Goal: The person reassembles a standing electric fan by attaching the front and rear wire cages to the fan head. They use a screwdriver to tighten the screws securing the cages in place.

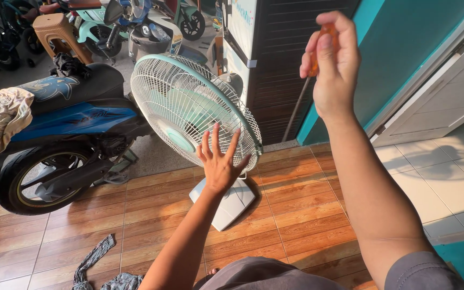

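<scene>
While raised at far right, right hand [335, 64] closed on orange-handled screwdriver [310, 75], shaft slanting down-left. Left hand [220, 164] open, fingers spread, nearer to the fan [183, 104] standing on the floor [151, 209], just ahead, touching or nearly.

One fan [189, 110], one screwdriver [303, 92], two hands, one stool [57, 29]

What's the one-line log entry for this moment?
left hand: open, fingers spread at fan grille | right hand: raised, gripping screwdriver | fan base: on tiled floor | scooter: behind
</scene>
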